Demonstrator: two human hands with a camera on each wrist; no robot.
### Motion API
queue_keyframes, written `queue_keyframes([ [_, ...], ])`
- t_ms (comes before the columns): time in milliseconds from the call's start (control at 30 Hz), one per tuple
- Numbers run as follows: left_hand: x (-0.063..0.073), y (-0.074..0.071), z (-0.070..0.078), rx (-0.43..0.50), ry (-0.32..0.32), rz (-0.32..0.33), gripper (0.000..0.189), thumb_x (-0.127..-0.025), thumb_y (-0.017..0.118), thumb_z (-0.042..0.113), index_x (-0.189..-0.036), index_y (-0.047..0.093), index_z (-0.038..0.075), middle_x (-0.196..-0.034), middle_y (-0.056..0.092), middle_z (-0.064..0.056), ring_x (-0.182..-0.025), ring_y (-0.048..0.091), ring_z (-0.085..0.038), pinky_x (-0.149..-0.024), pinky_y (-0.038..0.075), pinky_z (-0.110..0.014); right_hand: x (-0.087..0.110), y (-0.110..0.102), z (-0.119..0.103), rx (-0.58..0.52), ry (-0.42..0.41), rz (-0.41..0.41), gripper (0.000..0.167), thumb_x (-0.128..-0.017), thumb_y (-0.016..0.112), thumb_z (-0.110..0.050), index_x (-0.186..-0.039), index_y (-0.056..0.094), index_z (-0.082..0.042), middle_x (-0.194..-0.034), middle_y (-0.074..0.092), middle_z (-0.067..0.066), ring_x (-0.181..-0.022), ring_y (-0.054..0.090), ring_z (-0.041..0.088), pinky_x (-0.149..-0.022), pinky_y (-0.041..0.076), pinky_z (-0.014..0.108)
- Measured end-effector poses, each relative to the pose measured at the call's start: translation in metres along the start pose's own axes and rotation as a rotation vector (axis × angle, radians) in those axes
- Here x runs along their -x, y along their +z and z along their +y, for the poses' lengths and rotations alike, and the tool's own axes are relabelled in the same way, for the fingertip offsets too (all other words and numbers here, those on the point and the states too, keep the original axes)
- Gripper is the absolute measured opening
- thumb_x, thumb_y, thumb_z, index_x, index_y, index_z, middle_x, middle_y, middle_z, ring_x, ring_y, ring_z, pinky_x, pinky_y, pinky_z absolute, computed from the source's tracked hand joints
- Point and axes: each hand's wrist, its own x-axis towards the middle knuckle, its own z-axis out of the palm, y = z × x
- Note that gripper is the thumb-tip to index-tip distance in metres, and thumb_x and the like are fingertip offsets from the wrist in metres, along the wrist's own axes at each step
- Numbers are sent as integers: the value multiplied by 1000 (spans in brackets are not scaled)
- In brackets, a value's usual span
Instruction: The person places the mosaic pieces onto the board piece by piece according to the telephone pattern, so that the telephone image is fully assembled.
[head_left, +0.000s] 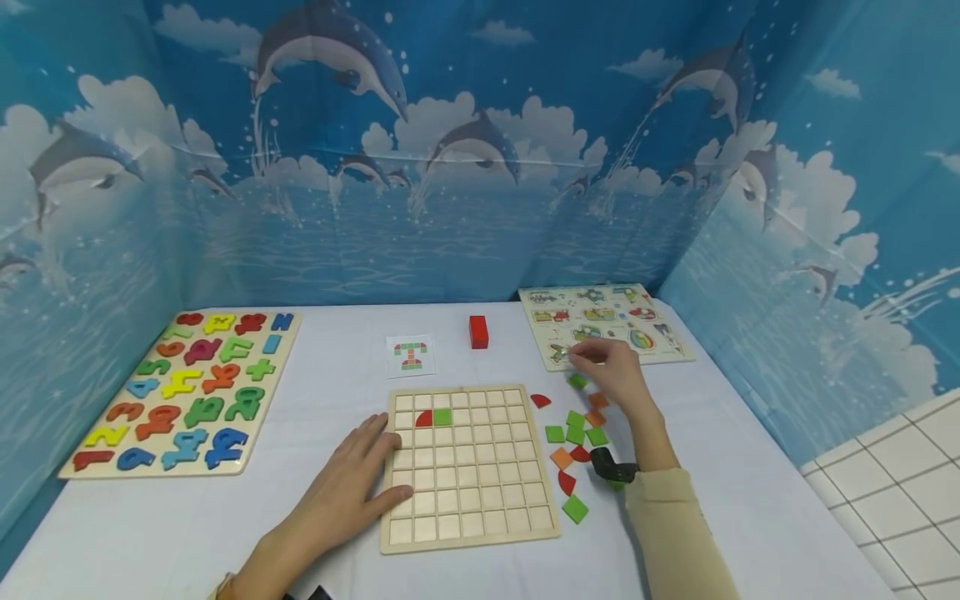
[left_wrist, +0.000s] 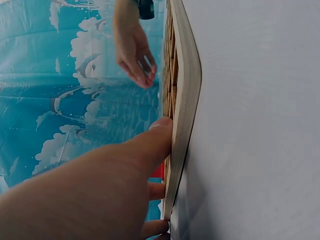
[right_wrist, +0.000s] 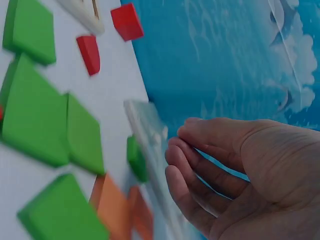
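My left hand [head_left: 347, 473] rests on the left rim of a wooden grid board [head_left: 467, 546]; its thumb [left_wrist: 161, 131] touches the rim in the left wrist view. A red quarter-circle tile [head_left: 424, 418] and a green square tile [head_left: 442, 417] sit side by side in the board's second row. Over the near-left corner of a picture puzzle board [head_left: 660, 354] hovers my right hand [head_left: 617, 373]. Its fingers [right_wrist: 187, 165] are loosely bent, with nothing visible between them. Loose green tiles [head_left: 576, 508], orange tiles [head_left: 561, 458] and red tiles [head_left: 540, 401] lie below that hand.
A number puzzle board [head_left: 258, 400] lies at the left. Behind the grid board are a pattern card [head_left: 411, 371] and a red block [head_left: 478, 332]. A dolphin-print curtain [head_left: 360, 242] encloses the back and sides of the white table [head_left: 330, 358].
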Motion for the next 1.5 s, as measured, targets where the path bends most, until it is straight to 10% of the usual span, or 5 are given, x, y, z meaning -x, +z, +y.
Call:
queue_keyframes([
  [267, -1, -2, 2, 3, -15, -13, 56, -93, 78, 50, -132, 59, 15, -163, 42, -23, -155, 36, -43, -123, 35, -63, 3, -5, 25, -16, 177, 5, 25, -100, 75, -26, -116, 77, -7, -114, 76, 15, -97, 66, 25, -81, 53, 28],
  [567, 0, -1, 2, -2, -23, -21, 55, -93, 78, 50, -131, 58, 16, -164, 41, -22, -156, 34, -42, -124, 34, -63, 2, -7, 19, 84, 101, -66, 21, -88, 87, -20, -98, 78, -4, -89, 75, 10, -76, 63, 21, -66, 51, 29],
  [1167, 0, -1, 2, -7, -17, -9, 56, -93, 77, 51, -132, 58, 15, -164, 43, -21, -156, 35, -41, -124, 34, -62, 0, 2, 6, 71, 158, -113, 31, -85, 89, -13, -105, 68, -3, -96, 64, 11, -85, 57, 25, -68, 50, 29],
  [1500, 0, -1, 1, -11, -32, -28, 57, -93, 77, 51, -133, 58, 15, -165, 41, -20, -156, 34, -41, -124, 34, -62, -3, 8, -3, -22, -50, -116, 18, -91, 84, -14, -102, 72, -6, -94, 72, 10, -87, 66, 23, -77, 56, 30],
])
